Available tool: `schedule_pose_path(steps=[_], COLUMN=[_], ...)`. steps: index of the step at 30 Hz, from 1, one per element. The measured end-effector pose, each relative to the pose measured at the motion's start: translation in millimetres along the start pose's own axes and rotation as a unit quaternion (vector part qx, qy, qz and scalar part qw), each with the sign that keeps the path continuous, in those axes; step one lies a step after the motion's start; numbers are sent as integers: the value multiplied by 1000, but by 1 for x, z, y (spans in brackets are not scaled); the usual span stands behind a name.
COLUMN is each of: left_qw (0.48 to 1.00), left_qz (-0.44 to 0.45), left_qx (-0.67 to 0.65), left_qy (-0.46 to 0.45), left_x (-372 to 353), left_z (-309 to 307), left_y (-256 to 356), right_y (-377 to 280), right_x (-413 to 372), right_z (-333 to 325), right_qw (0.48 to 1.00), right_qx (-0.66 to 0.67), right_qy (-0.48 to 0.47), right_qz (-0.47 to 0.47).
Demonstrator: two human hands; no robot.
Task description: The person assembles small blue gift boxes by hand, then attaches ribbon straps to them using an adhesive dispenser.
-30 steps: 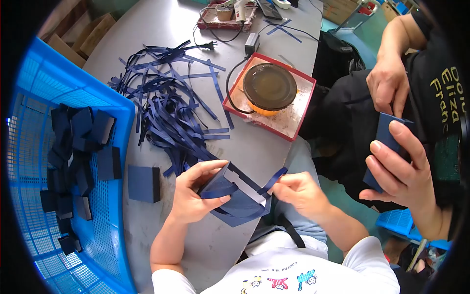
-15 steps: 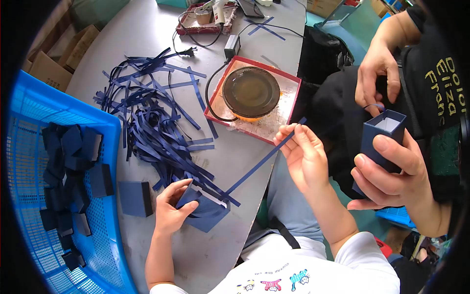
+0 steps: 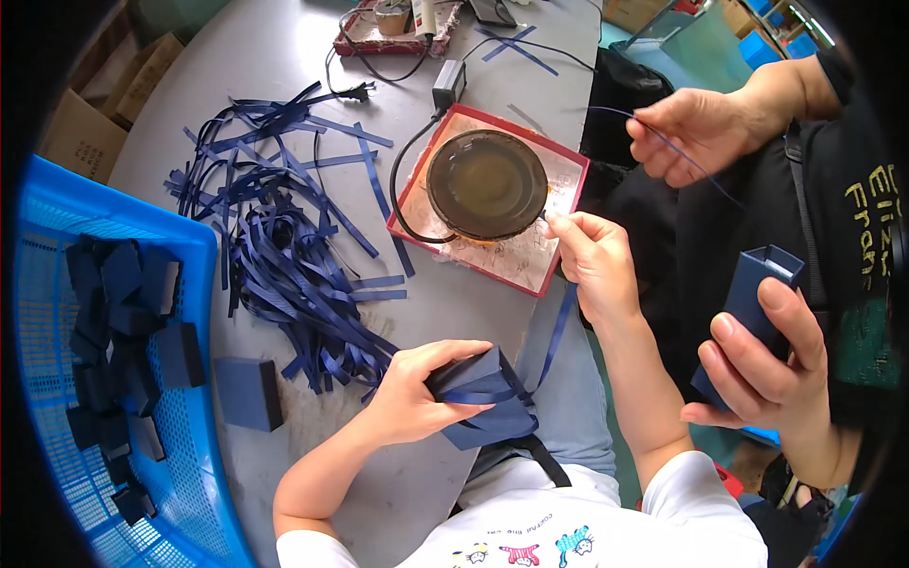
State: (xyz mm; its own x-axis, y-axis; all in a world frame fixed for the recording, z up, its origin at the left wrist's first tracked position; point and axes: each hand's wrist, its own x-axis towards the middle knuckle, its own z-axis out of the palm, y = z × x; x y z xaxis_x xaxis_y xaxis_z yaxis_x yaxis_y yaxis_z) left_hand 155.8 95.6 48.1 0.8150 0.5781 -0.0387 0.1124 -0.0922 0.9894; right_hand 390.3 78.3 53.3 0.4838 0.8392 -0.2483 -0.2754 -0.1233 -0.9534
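My left hand [image 3: 417, 390] is wrapped round a small dark blue box [image 3: 494, 424] above the table's front edge. A blue ribbon [image 3: 559, 333] runs from the box up to my right hand [image 3: 597, 260]. The right fingertips pinch its end at the rim of a round pot [image 3: 485, 185], which contains a brownish liquid. Part of the ribbon is hidden behind my right hand. The pot stands in a red-edged tray [image 3: 559, 260]. Left of my left hand, another dark blue box [image 3: 248, 393] lies on the table.
A heap of cut blue ribbons [image 3: 294, 275] covers the table's middle. At left, a blue crate [image 3: 204, 312] holds several dark boxes. A co-worker's hand [image 3: 786, 350] at right grips a box, and their other hand [image 3: 691, 133] pinches a thin ribbon. A power cord [image 3: 398, 170] reaches the pot.
My right hand has brought the ribbon's end up and left to the pot's rim. My left hand has shifted right with the box. The co-worker's upper hand has pulled away from their box.
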Motion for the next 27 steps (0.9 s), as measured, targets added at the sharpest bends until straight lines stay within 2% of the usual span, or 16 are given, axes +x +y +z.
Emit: schedule_pose_path(steps=[13,19,22,24,26,27], left_qw=[1000,999,995,990,971,972], left_qz=[-20,-31,-66,-83,-107,-107], left_qx=[-17,-28,-75,-115,-212,-208], left_qy=[-7,-10,3,13,32,39], left_x=[5,0,-10,-20,-33,-38], left_z=[2,-2,-8,-14,-17,-18], left_y=[-6,-4,-2,1,6,9], right_y=[6,0,-2,-3,-3,-3], right_x=[10,-8,-22,-33,-46,-52], right_z=[7,-2,-5,-4,-1,3], right_qw=[998,997,994,968,928,905], right_qx=[-58,-33,-21,99,166,201], right_qy=[-3,-52,-81,-162,-246,-292], right_qz=[-30,35,66,163,227,236])
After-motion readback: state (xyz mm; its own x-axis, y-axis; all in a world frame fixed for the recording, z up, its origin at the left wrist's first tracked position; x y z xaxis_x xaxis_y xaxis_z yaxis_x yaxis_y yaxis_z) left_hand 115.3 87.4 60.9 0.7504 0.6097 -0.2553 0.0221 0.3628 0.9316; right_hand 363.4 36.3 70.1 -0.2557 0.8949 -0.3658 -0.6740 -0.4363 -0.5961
